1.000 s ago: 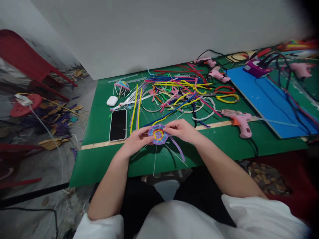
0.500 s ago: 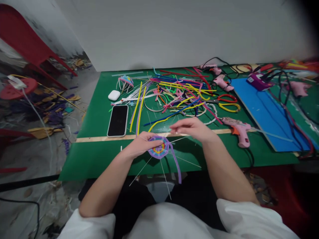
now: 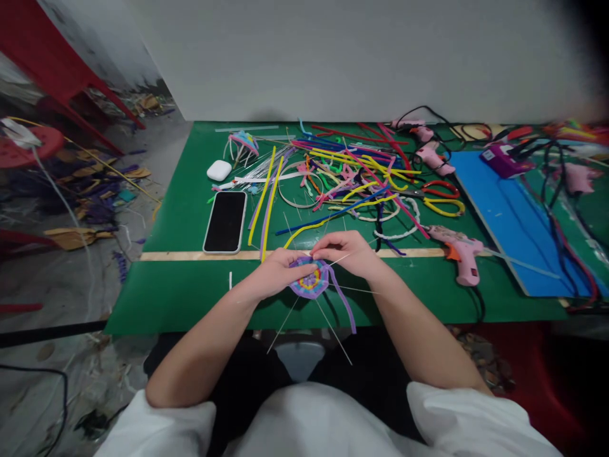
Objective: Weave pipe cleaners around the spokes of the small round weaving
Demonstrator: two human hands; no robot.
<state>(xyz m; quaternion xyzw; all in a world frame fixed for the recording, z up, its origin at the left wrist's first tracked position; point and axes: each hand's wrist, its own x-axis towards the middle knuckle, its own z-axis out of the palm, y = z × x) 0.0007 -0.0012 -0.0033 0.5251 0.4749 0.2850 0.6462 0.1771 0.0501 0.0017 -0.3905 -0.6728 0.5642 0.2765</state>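
A small round disc woven from pipe cleaners (image 3: 309, 287), purple at the rim with blue, yellow and red rings inside, sits over the near part of the table. Thin pale spokes stick out around it, and a loose purple pipe cleaner end (image 3: 343, 301) hangs off its right side. My left hand (image 3: 278, 273) is closed on the disc's left side, thumb across its face. At the far rim, the fingertips of my right hand (image 3: 345, 251) are pinched together, touching the disc; what lies between them is hidden.
Behind my hands lies a pile of coloured pipe cleaners (image 3: 361, 171) with scissors (image 3: 442, 198). A phone (image 3: 225, 222) and a white case (image 3: 219, 170) are at left. A pink glue gun (image 3: 461, 251) lies right, beside a blue board (image 3: 504, 222).
My right hand has come left and down to the disc's far rim, from a pinch held apart from it. The disc has shifted slightly right in my left hand, and its spokes have turned.
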